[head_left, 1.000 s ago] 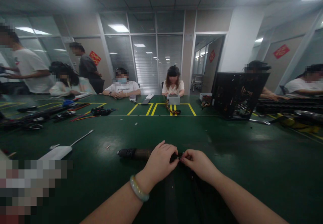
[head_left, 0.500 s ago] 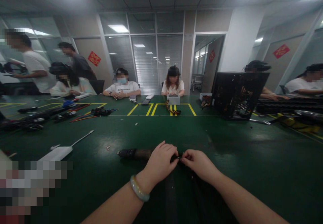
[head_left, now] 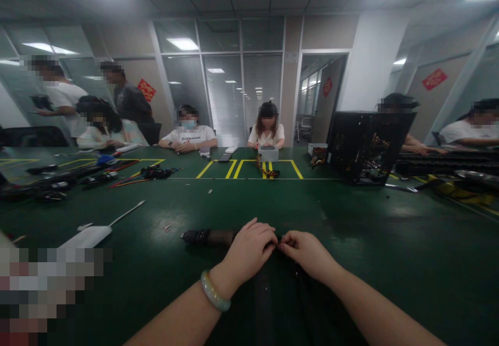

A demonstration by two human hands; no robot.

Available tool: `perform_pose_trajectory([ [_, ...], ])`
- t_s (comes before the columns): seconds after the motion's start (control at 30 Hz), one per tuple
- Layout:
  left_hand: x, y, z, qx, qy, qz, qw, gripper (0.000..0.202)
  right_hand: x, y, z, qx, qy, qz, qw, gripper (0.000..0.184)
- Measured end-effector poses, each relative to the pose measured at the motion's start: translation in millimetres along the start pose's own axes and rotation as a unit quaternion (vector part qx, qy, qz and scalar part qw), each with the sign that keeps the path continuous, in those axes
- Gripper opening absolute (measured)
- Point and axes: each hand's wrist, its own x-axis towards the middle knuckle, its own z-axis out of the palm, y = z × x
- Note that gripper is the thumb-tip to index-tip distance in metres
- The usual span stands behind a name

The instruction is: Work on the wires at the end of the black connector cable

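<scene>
A dark power drill (head_left: 220,238) lies on its side on the green table, its chuck (head_left: 192,236) pointing left. My left hand (head_left: 251,244), with a pale bangle (head_left: 214,291) at the wrist, is curled over the drill's rear part and hides it. Close by on the right, my right hand (head_left: 306,252) is closed in a pinch, thumb against forefinger. Whatever lies between its fingertips is too small and dark to name. The fingertips of both hands almost meet. Below them a dark, long shape (head_left: 298,276) runs toward me, hard to make out.
To the left lies a white power strip (head_left: 88,236) with its cable. Dark cables (head_left: 156,171) are further back. A black computer case (head_left: 370,148) stands at right. Across the table, a co-worker (head_left: 268,127) sits behind a grey power supply unit (head_left: 268,153).
The small shiny bit between my fingertips is now hidden, and my left fingers are slightly nearer my right ones. People standing at far left have shifted right.
</scene>
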Motion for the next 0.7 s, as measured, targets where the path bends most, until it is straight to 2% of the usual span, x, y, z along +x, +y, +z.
perform_pose_trajectory([
  [0.1, 0.0, 0.1, 0.1, -0.004, -0.007, 0.016, 1.0, 0.014, -1.0, -3.0, -0.7, -0.009, 0.002, 0.002, 1.0, 0.02],
  [0.3, 0.7, 0.4, -0.1, 0.018, 0.011, -0.021, 1.0, 0.013, -1.8, -6.0, -1.8, -0.004, 0.001, 0.002, 1.0, 0.018],
  [0.5, 0.3, 1.3, -0.5, 0.002, -0.004, 0.003, 1.0, 0.012, -2.2, -6.2, -2.2, -0.009, -0.005, 0.006, 1.0, 0.02],
  [0.7, 0.3, 1.3, -0.8, 0.008, 0.011, -0.024, 1.0, 0.012, -1.3, -2.8, 0.0, -0.001, 0.004, -0.001, 1.0, 0.018],
])
